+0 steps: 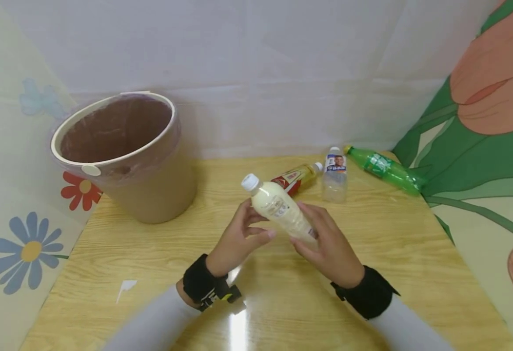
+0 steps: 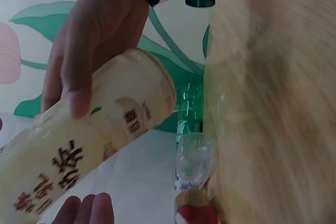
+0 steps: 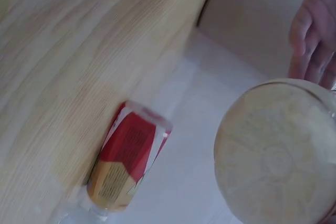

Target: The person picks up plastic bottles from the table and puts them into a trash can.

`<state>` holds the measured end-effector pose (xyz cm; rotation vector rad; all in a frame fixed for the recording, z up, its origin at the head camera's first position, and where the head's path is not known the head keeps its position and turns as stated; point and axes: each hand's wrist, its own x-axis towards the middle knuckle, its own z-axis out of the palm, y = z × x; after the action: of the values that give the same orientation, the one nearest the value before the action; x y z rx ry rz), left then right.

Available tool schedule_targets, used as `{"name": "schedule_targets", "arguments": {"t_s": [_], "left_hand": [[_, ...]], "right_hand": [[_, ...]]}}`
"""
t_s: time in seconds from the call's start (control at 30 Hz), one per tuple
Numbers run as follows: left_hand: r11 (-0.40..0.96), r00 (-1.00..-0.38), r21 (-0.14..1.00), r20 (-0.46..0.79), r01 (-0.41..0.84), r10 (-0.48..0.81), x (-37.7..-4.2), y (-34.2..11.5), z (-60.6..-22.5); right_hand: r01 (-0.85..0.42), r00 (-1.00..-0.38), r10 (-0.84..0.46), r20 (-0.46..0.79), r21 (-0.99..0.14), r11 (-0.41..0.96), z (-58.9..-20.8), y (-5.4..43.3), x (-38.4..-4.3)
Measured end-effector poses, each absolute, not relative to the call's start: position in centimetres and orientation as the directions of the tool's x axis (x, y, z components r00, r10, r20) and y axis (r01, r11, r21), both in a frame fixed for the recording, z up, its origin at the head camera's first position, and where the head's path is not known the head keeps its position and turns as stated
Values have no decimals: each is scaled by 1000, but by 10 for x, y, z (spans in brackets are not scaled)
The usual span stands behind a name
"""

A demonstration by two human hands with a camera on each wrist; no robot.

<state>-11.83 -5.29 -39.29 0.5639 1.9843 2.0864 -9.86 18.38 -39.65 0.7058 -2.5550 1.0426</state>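
Note:
A cream-coloured drink bottle (image 1: 278, 207) with a white cap is held tilted above the table, its cap end up and to the left. My right hand (image 1: 326, 241) grips it near the base, thumb on one side and fingers on the other. The left wrist view shows that hand (image 2: 100, 40) wrapped over the lower part of the bottle (image 2: 105, 124). Close to the cap end, my left hand (image 1: 243, 236) has its thumb apart from its loosely bent fingers, some hidden behind the bottle. Its palm and fingers (image 3: 315, 45) show beyond the bottle's round base (image 3: 275, 156) in the right wrist view.
A lined brown bin (image 1: 151, 190) stands at the table's back left. Toward the back right lie a red-labelled bottle (image 1: 298, 178), a clear bottle (image 1: 334, 180) and a green bottle (image 1: 385, 168). A small white scrap (image 1: 127, 285) lies at the front left.

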Motion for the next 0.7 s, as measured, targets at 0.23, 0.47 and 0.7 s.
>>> {"name": "schedule_targets", "arguments": {"t_s": [0.23, 0.47, 0.7], "left_hand": [[-211, -909, 970, 193, 121, 368, -113, -30, -404], [-236, -909, 961, 221, 142, 352, -111, -27, -404], [-239, -905, 959, 233, 153, 355, -114, -28, -402]], "right_hand": [[-585, -808, -344, 478, -582, 565, -401, 166, -92], [-609, -790, -361, 495, -567, 554, -402, 163, -91], [-594, -804, -376, 461, -577, 561, -399, 164, -90]]}}
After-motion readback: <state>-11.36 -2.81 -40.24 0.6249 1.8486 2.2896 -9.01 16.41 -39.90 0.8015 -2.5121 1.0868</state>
